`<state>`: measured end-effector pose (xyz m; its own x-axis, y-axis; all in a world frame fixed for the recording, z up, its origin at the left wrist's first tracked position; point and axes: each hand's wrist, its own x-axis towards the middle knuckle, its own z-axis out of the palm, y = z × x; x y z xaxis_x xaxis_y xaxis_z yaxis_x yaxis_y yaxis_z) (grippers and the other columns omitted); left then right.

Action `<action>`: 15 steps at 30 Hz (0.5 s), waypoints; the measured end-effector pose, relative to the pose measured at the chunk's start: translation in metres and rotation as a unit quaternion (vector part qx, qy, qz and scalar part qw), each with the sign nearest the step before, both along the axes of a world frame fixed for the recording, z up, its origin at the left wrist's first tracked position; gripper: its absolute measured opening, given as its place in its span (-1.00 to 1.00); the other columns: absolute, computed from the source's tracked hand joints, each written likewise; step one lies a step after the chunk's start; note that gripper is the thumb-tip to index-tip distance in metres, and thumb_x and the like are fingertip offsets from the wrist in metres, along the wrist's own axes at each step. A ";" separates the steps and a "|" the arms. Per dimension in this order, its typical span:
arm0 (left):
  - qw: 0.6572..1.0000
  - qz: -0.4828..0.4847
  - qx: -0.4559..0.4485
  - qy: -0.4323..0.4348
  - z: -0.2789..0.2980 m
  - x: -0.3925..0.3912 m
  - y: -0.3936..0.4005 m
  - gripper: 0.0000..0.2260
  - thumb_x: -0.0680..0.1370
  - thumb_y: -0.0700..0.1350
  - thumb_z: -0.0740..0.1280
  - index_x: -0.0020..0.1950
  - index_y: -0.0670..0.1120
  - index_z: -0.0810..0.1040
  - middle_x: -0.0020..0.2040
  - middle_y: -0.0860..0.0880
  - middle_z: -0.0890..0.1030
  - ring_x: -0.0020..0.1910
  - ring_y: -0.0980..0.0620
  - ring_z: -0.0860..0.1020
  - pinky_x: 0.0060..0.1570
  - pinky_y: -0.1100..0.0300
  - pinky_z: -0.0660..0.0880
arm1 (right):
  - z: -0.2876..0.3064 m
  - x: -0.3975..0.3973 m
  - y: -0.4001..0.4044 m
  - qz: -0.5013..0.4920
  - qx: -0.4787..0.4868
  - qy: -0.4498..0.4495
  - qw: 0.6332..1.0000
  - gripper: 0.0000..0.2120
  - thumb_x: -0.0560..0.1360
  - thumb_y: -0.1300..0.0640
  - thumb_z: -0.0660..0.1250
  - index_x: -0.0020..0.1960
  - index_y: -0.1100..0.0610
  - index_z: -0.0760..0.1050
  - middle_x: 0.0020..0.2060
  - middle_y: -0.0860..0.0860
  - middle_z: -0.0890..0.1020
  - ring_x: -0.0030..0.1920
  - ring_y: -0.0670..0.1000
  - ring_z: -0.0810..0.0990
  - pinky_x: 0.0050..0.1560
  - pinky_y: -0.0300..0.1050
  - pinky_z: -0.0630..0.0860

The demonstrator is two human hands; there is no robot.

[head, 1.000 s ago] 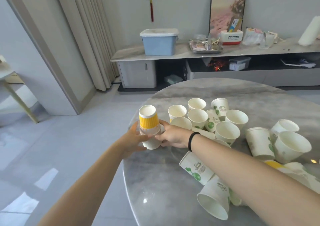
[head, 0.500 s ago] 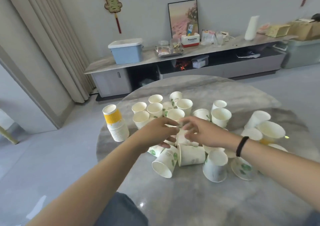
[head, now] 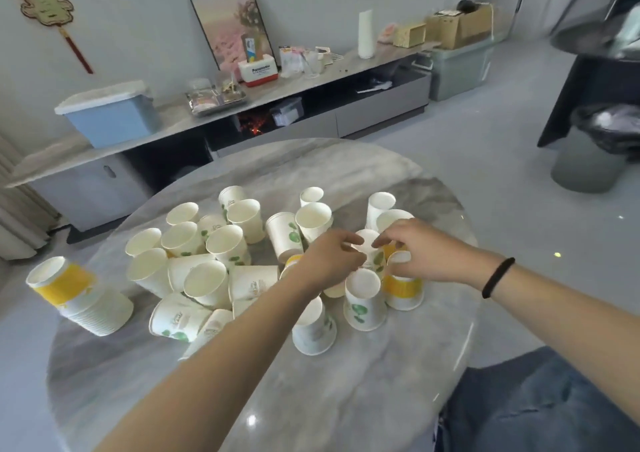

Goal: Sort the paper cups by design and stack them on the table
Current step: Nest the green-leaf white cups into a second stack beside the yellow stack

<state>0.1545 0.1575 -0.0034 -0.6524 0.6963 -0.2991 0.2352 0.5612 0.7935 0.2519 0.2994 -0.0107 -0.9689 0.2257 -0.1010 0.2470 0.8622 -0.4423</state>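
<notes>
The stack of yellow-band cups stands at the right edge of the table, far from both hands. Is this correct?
Not quite: the head view shows the stack of yellow-band cups at the left edge of the table, far from both the left hand and the right hand.

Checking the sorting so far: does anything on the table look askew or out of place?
Yes. The stack of upside-down yellow-banded white paper cups at the round grey marble table's left edge leans noticeably. Several green-leaf white paper cups lie tipped on their sides in the unsorted pile. Nothing looks spilled or torn.

The left hand (head: 329, 261) hides much of the yellow-banded cup (head: 294, 262) beneath it. The blue jeans (head: 540, 406) run off the lower edge. The wall ornament (head: 45, 4) is cut at the top.
</notes>
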 end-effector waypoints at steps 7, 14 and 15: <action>0.974 0.088 -0.091 0.190 -0.034 -0.042 0.001 -0.63 0.43 -0.26 0.22 0.23 -0.08 0.51 0.21 -0.16 0.51 0.26 -0.16 0.44 0.25 0.02 0.41 | -0.030 0.006 0.003 -0.010 0.057 -0.043 0.997 -0.39 0.36 -0.10 0.39 0.35 -0.09 0.27 0.12 0.03 0.40 0.20 0.09 0.32 0.07 -0.08 0.41; 0.980 0.139 -0.032 0.142 -0.022 -0.074 -0.019 -0.69 0.47 -0.30 0.23 0.16 -0.11 0.58 0.15 -0.05 0.59 0.15 -0.04 0.52 0.07 0.22 0.38 | -0.017 -0.001 0.004 -0.043 0.100 -0.011 0.994 -0.59 0.40 -0.05 0.29 0.23 -0.02 0.40 0.08 0.05 0.50 0.11 0.14 0.48 -0.09 -0.11 0.40; 0.979 0.125 -0.051 0.153 -0.021 -0.077 -0.022 -0.72 0.47 -0.29 0.27 0.14 -0.11 0.59 0.14 -0.05 0.58 0.13 -0.04 0.52 0.06 0.22 0.38 | -0.011 0.000 0.005 -0.058 0.107 0.019 0.992 -0.59 0.40 -0.07 0.28 0.24 -0.03 0.41 0.11 0.03 0.50 0.14 0.14 0.47 -0.09 -0.13 0.36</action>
<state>0.0778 0.1353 -0.0243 -0.8683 0.4807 -0.1224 0.2986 0.7036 0.6448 0.2515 0.3044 -0.0214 -0.9371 0.3492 -0.0022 0.3374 0.9040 -0.2627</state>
